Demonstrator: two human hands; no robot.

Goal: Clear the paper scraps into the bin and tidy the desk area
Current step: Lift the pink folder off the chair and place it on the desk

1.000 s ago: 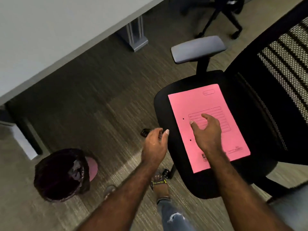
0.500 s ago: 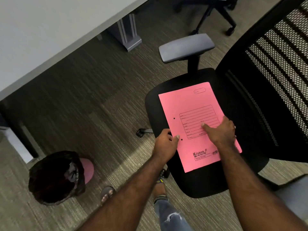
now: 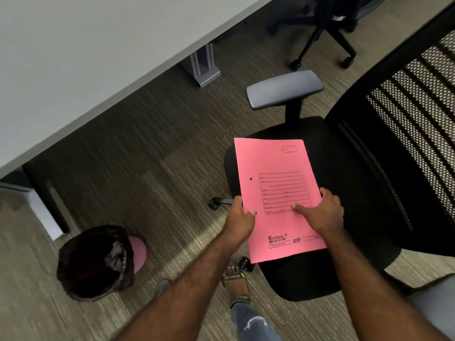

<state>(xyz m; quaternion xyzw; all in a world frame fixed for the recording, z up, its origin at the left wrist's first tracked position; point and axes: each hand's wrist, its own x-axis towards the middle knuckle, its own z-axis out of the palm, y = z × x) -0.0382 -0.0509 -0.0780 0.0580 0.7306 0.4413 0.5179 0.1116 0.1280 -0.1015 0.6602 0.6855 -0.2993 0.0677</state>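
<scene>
Fingers: left hand (image 3: 240,219) pinches the pink folder (image 3: 275,193) at its left edge; right hand (image 3: 320,212) grips its right edge, thumb on top
Why: two-sided hold keeps it flat over the chair seat (image 3: 344,168)
Bin (image 3: 94,263): on the floor, well apart

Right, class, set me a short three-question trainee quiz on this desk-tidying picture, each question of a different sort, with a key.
1. True or false: the flat pink paper file folder is held by both the left hand and the right hand.
2. Multiple choice: the round bin lined with a black plastic bag stands A) on the black office chair seat, B) on the carpet at the person's left, C) on the grey desk top.
3. Fill in: the grey padded armrest belongs to the ____.

Key: 1 true; 2 B; 3 chair.
</scene>
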